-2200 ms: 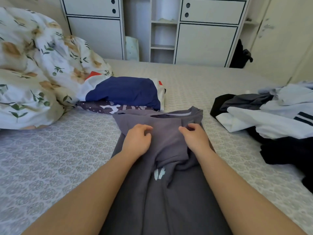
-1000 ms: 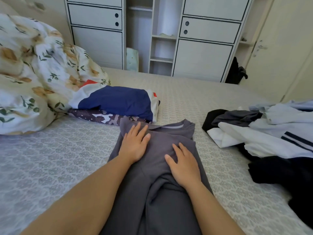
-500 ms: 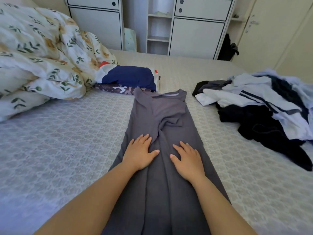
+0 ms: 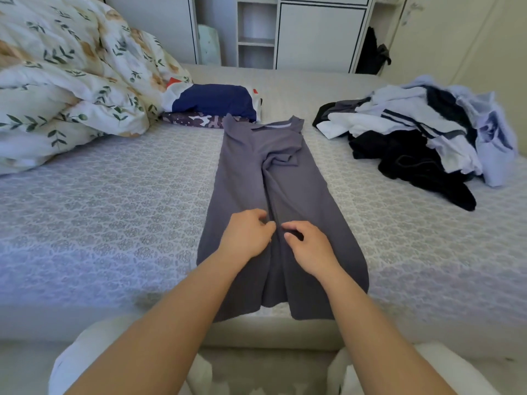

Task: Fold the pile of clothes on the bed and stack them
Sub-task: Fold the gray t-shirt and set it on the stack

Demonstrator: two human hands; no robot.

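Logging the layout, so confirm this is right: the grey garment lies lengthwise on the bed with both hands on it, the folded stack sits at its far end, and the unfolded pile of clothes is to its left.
One detail is wrong. The head view shows the unfolded pile of clothes to the right of the grey garment, not its left. The rest stands: left hand and right hand on it, folded stack at its far end.

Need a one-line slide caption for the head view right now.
Both hands, left and right, gather the grey garment on the bed.
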